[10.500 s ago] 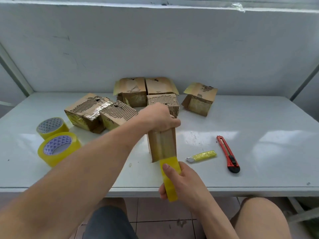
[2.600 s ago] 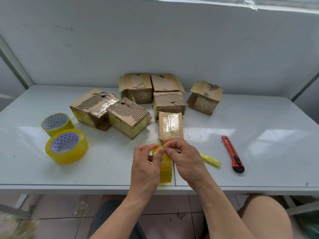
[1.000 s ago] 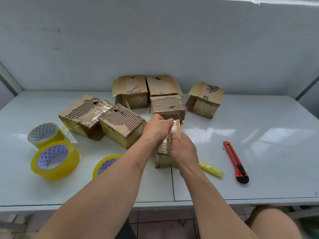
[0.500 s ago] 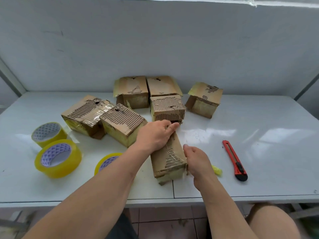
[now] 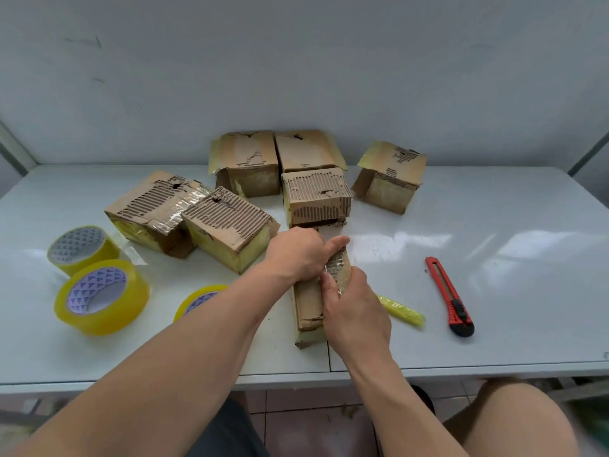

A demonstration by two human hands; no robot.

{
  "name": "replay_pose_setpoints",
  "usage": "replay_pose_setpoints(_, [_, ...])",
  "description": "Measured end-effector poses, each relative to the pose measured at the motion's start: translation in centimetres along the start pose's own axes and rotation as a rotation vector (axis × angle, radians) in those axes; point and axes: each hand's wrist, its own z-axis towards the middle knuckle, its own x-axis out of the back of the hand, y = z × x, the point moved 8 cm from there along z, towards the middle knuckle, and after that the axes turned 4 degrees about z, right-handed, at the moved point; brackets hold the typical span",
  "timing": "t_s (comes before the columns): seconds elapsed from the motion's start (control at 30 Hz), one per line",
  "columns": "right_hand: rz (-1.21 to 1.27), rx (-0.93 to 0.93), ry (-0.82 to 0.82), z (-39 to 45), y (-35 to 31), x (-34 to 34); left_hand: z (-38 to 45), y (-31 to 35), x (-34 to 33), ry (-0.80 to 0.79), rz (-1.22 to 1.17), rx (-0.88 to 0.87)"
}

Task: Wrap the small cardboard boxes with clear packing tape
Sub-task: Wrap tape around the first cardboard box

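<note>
Taped box [image 5: 308, 300], held by both hands
Left hand [image 5: 298, 253] grips far end, right hand [image 5: 354, 313] near end; three tape rolls [image 5: 100, 296] left, cutter [image 5: 449, 296] right.

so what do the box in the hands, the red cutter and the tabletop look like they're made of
Box in the hands: brown corrugated cardboard, torn at the near corner, with a glossy crinkled film of clear tape over its top.
Red cutter: apparently plastic, matte red body with a black slider and end.
Tabletop: smooth glossy white, mirroring light; laminate or painted metal, hard to tell.
</note>
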Motion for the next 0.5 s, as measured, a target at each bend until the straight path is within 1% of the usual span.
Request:
replay_pose_setpoints(0.13, [-0.062,0.021,-0.047,-0.3,-0.3,0.0,-0.2,-0.5,-0.1,-0.022,-0.046,0.023])
replay_pose_setpoints(0.23, [-0.153,0.072,-0.013,-0.8,-0.8,-0.3,-0.3,-0.7,0.1,0.013,-0.053,0.037])
replay_pose_setpoints(0.3, [-0.147,0.062,-0.001,-0.7,-0.7,-0.5,-0.5,-0.5,0.2,0.027,-0.043,0.039])
replay_pose_setpoints(0.37, [-0.115,0.059,-0.006,-0.7,-0.5,-0.4,-0.5,-0.3,0.4,0.004,-0.053,0.050])
replay_pose_setpoints(0.43, [-0.044,0.054,-0.007,-0.7,0.1,0.0,-0.6,-1.0,0.6,-0.041,-0.188,0.099])
replay_pose_setpoints(0.47, [0.007,0.041,-0.009,-0.8,0.5,0.2,-0.8,-1.6,0.6,-0.060,-0.340,0.146])
replay_pose_setpoints(0.5, [0.059,0.032,-0.005,-0.8,0.9,0.4,-1.2,-2.2,0.6,-0.069,-0.550,0.183])
